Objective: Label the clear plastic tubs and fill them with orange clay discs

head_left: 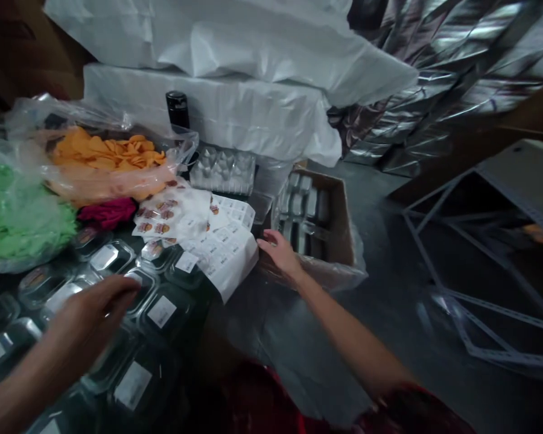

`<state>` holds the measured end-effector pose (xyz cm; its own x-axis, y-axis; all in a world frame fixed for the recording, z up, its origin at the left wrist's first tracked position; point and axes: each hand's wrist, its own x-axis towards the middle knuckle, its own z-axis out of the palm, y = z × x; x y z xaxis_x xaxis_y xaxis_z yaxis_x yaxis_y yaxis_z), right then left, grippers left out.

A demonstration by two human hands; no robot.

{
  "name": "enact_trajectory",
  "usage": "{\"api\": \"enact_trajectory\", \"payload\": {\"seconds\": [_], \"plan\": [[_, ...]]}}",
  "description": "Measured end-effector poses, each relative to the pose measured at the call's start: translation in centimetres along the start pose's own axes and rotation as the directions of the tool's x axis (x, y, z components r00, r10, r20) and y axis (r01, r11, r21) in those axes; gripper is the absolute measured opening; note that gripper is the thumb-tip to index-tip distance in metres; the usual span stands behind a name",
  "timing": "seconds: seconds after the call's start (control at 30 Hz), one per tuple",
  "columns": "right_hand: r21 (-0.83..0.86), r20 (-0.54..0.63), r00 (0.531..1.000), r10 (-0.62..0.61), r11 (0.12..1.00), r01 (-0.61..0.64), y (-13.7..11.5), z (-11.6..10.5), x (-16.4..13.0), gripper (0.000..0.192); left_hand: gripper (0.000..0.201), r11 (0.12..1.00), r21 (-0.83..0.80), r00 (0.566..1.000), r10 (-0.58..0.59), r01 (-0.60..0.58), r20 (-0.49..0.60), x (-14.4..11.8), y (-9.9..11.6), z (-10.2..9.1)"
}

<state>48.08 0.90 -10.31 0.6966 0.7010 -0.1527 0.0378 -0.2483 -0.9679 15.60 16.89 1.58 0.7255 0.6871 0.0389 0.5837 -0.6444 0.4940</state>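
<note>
Over the clear plastic containers (151,283) at lower left hovers my left hand (95,310), blurred by motion. Its fingers are drawn together in a pinch, and a small white label (134,278) shows right at their tips. Whether that label is held or stuck on the lid beneath is unclear. My right hand (278,250) reaches out with fingers apart, beside the right edge of a printed label sheet (228,259) and the near left side of a cardboard box (350,241). More sheets with round colored stickers (163,214) lie behind. Several container lids carry white labels.
Orange pieces (113,154) and green pieces (22,217) fill plastic bags at left, near a magenta cloth (106,214). Stacked containers (301,205) fill the lined box. A clear tray (224,172) and black canister (177,108) stand behind. A metal frame (470,289) stands at right.
</note>
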Motion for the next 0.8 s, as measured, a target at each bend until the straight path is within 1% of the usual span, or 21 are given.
{"api": "enact_trajectory", "payload": {"seconds": [0.03,0.07,0.1,0.17,0.2,0.27,0.33,0.43,0.53,0.7,0.77,0.8], "plan": [[0.025,0.047,0.998,0.034,0.999,-0.036,0.2,-0.1,1.1,0.041,0.018,0.995,-0.038,0.993,0.095,-0.093,0.071,1.4,2.2,1.5],[0.05,0.117,0.991,0.07,0.996,-0.077,0.3,0.0,1.8,0.042,0.02,0.982,-0.068,0.968,0.187,-0.178,0.168,2.9,4.3,3.2],[0.073,0.202,0.974,0.105,0.99,-0.122,0.3,0.1,2.3,0.043,0.02,0.966,-0.086,0.946,0.255,-0.242,0.2,4.4,6.2,4.9],[0.109,0.364,0.918,0.16,0.971,-0.212,0.2,0.2,2.7,0.044,0.018,0.963,-0.052,0.933,0.269,-0.264,0.238,7.1,9.2,7.9],[0.123,0.424,0.888,0.175,0.961,-0.248,0.1,0.2,2.7,0.044,0.016,0.967,-0.027,0.937,0.253,-0.254,0.242,8.1,10.2,9.2],[0.148,0.503,0.843,0.188,0.943,-0.299,0.0,0.1,2.7,0.043,0.015,0.975,0.012,0.945,0.21,-0.22,0.251,9.6,11.2,11.2],[0.165,0.546,0.817,0.185,0.932,-0.321,-0.2,-0.2,2.7,0.04,0.016,0.98,0.025,0.951,0.184,-0.196,0.25,10.4,11.4,12.5],[0.182,0.577,0.803,0.151,0.934,-0.307,-0.9,-0.5,2.9,0.033,0.019,0.988,0.029,0.961,0.138,-0.149,0.238,11.0,11.2,13.2],[0.168,0.609,0.785,0.109,0.95,-0.262,-1.9,-0.5,3.1,0.024,0.018,0.993,0.002,0.96,0.114,-0.119,0.256,11.6,11.1,13.0],[0.104,0.659,0.749,0.061,0.98,-0.171,-3.2,-0.7,3.3,0.016,0.02,0.987,-0.052,0.94,0.16,-0.152,0.303,12.3,11.1,12.5],[0.08,0.661,0.748,0.059,0.986,-0.148,-3.2,-1.1,3.5,0.016,0.02,0.985,-0.058,0.941,0.173,-0.163,0.291,12.7,11.1,12.5],[0.07,0.654,0.754,0.06,0.988,-0.139,-3.1,-1.4,3.6,0.016,0.019,0.986,-0.053,0.948,0.168,-0.16,0.269,13.0,11.0,12.4]]}}
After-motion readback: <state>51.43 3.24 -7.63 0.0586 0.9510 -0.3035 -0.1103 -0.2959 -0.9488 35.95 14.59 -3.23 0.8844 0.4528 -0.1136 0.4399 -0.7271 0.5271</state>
